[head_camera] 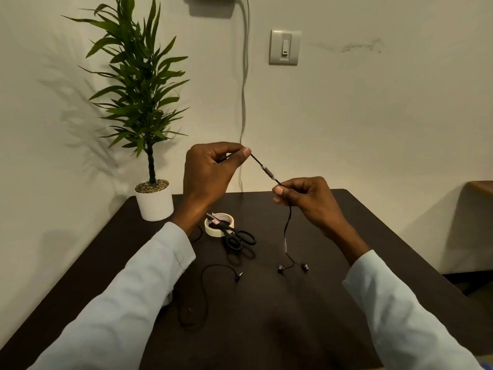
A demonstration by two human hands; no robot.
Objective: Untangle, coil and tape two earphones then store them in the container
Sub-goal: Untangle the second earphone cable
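Note:
My left hand (210, 172) and my right hand (306, 198) are raised above the dark table (346, 303), each pinching a black earphone cable (262, 168) that runs taut between them. From my right hand the cable hangs down to two earbuds (293, 267) resting on the table. A second black earphone cable (204, 289) lies loose on the table below my left forearm, its plug (239, 276) pointing right. No container is in view.
A roll of white tape (210, 227) sits mid-table with black scissors (234, 236) lying across it. A potted plant (154, 198) stands at the back left corner. A wall with a switch (285, 47) and a hanging cord (244, 97) is behind.

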